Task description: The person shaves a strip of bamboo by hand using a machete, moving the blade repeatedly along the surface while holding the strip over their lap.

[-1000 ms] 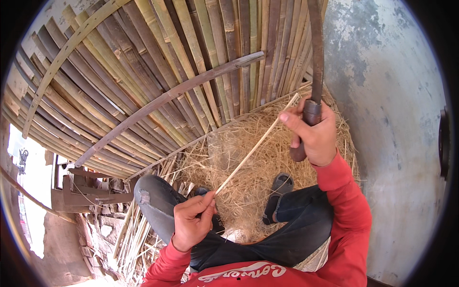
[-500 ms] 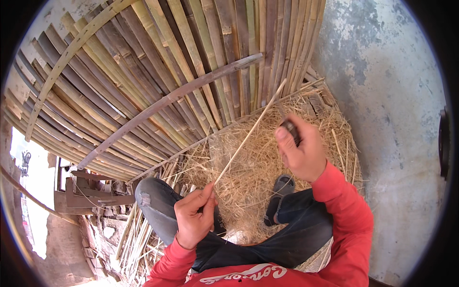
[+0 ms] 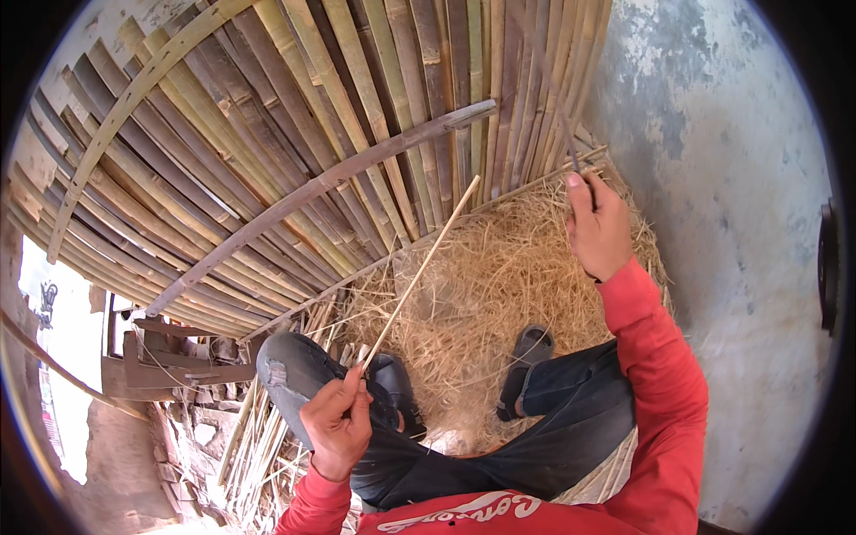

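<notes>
My left hand [image 3: 337,430] is closed in a pinch near the lower end of a thin, pale bamboo stick [image 3: 421,272]. The stick slants up and to the right, its far end free in the air above the shavings. Off to the right, my right hand [image 3: 603,225] is closed round what looks like a knife [image 3: 568,134]. Its dark, narrow blade points upward, smeared by motion, and the handle is hidden in my fingers. Knife and stick are apart.
Straw-like bamboo shavings [image 3: 473,285] cover the floor between my feet. A panel of split bamboo slats [image 3: 294,134] with crosspieces leans ahead. At the right rises a worn blue-grey wall [image 3: 722,294]. Thin bamboo strips [image 3: 245,459] lie beside my left knee.
My right hand has moved right and up, away from the stick, and the knife now points upward. My left hand has drawn the stick down and to the left.
</notes>
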Tool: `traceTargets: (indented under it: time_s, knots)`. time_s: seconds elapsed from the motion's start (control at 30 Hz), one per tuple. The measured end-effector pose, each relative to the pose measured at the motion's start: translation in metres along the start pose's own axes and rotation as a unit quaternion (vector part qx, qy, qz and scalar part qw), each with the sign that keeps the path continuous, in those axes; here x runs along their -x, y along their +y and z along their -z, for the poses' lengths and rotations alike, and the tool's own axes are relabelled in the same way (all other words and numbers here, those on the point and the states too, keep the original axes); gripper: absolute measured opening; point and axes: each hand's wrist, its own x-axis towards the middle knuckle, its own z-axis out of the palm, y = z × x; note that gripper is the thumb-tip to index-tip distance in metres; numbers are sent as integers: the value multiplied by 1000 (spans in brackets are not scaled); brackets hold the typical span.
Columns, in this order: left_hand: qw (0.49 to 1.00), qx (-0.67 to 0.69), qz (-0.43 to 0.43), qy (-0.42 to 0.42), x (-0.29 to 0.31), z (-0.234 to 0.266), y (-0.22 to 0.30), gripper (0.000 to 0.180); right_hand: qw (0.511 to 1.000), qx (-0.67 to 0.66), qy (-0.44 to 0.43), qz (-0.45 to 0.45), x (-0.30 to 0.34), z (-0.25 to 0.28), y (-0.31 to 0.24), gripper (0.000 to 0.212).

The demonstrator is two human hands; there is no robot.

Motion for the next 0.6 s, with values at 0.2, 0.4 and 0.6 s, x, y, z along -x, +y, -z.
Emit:
traceTargets:
  time_s: [0.2, 0.4, 0.6]
  knots:
    - [974, 194, 102, -63, -14, -24, -7, 23, 979, 30, -111, 171, 50, -10, -43, 48]
    - [815, 444, 322, -186, -33, -17, 11, 28, 911, 136, -252, 296, 91, -33, -60, 48]
    - [789, 454, 360, -204, -1, 29, -17, 27, 998, -16, -61, -5, 3, -1, -6, 51]
